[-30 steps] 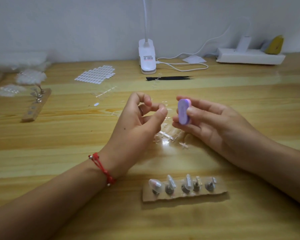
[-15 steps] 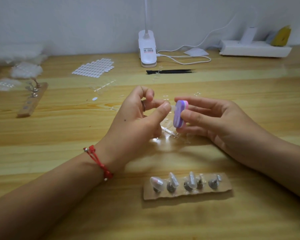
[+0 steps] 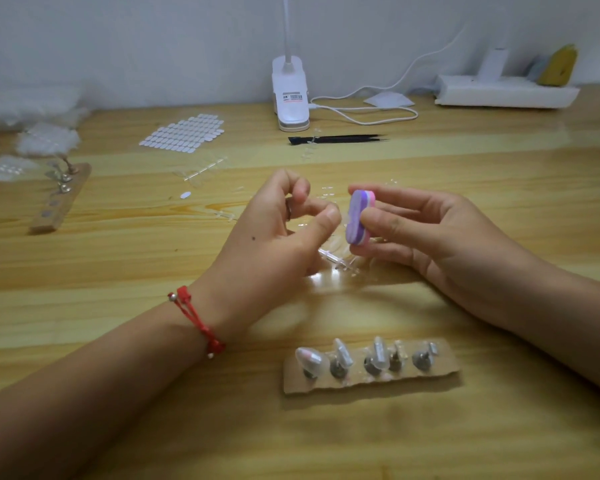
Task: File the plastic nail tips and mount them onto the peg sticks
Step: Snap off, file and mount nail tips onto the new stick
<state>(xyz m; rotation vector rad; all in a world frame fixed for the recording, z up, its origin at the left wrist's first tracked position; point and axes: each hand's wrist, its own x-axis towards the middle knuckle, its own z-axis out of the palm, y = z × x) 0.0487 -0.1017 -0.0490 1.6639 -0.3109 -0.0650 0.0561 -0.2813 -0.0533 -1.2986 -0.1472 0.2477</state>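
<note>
Hands above the tabletop (image 3: pixel 118 271)
Left hand (image 3: pixel 274 244) fingers pinch a clear nail tip (image 3: pixel 340 219) beside the buffer block (image 3: pixel 357 220) clamped in right hand (image 3: pixel 430 233) fingers.

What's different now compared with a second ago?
The right hand moved the purple filing block left, up close to the pinched fingertips of the left hand; the gap has nearly closed. Both hands kept their grips, the left on what seems a clear nail tip. The cardboard strip of pegs stayed put.

wall (image 3: pixel 153 36): plain white | table (image 3: pixel 84 258): glossy light wood | clip lamp (image 3: pixel 290 95): white, at back
</note>
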